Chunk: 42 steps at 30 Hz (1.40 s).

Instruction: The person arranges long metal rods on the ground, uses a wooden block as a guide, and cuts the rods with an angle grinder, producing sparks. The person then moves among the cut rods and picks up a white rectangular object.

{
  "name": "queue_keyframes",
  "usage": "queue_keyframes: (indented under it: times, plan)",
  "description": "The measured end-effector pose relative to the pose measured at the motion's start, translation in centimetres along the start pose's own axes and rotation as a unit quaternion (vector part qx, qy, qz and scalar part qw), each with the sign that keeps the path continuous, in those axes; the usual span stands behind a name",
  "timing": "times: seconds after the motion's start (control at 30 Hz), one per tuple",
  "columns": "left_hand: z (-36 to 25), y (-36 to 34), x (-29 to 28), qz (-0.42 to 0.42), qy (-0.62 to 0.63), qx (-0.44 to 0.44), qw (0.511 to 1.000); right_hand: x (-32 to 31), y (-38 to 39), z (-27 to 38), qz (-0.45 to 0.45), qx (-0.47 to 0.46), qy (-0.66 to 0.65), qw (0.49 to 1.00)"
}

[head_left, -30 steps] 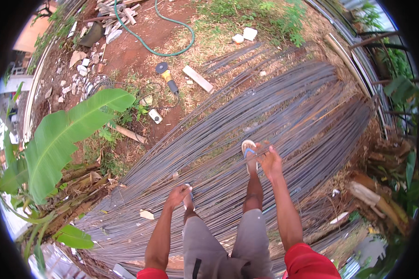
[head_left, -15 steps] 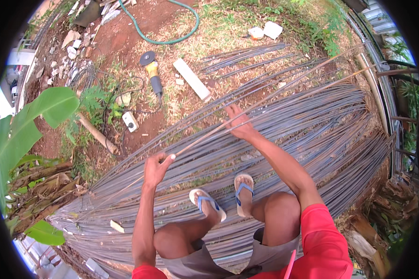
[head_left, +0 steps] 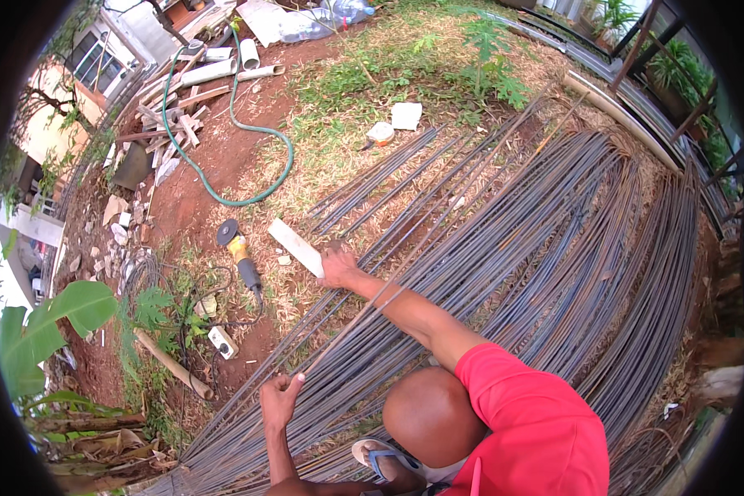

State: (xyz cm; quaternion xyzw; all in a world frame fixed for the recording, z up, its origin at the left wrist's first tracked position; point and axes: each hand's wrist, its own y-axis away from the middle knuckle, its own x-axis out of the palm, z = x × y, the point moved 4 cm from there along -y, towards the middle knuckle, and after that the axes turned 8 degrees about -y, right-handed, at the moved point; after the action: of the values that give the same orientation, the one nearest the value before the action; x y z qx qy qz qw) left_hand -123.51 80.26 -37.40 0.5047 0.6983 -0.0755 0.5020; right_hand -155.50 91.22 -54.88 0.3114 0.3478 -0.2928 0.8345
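Many long, thin steel rods (head_left: 546, 223), dark and partly rusty, lie spread in a wide fan over the ground around my feet. My left hand (head_left: 279, 401) is closed around one brownish rod (head_left: 339, 337), thumb on top, and that rod slants up to the right over the others. Past the rods, my stretched-out right hand (head_left: 337, 264) has its fingers closed at the near end of a short pale board (head_left: 296, 245); part of the grip is hidden. The board lies on dry grass.
An angle grinder (head_left: 240, 255) lies left of the board, near a white socket block (head_left: 222, 342). A green hose (head_left: 283, 169) curves behind them. A tape measure (head_left: 379, 134) and a white piece (head_left: 406, 116) lie farther off. Banana leaves (head_left: 66, 314) reach in at left.
My right hand has left the rods and reached forward and left to the board's end. My left hand keeps its rod. The view has turned, and I lean farther forward.
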Motion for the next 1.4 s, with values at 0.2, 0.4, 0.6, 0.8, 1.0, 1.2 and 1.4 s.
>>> queue_keyframes:
  times: [0.2,0.4,0.6,0.8,1.0,1.2,1.4]
  plan:
    - [-1.0,0.7,-1.9,-0.037,0.059,0.025,0.997,0.9,-0.1,-0.9,-0.077,0.039,-0.034,0.996]
    - [-0.5,-0.5,-1.8,-0.051,0.039,0.05,0.997,-4.4,1.9,-1.1,-0.125,-0.002,-0.161,0.979]
    - [0.1,-0.4,-2.4,-0.066,-0.028,0.01,0.997,-6.6,15.1,-1.8,-0.202,-0.054,-0.137,0.968]
    - [1.3,-6.2,2.9,-0.035,-0.083,0.028,0.996,-3.1,18.3,-8.9,-0.221,0.007,-0.052,0.974]
    - [3.8,-10.6,6.5,0.008,-0.081,0.007,0.997,-2.8,17.7,-9.8,-0.228,-0.056,-0.115,0.965]
    - [4.6,-10.8,8.8,-0.004,-0.088,0.004,0.996,-2.8,19.2,-10.1,-0.232,-0.045,-0.12,0.964]
    - [2.5,-7.3,7.8,0.007,-0.073,0.02,0.997,-2.9,23.8,-9.9,-0.358,-0.113,0.002,0.927]
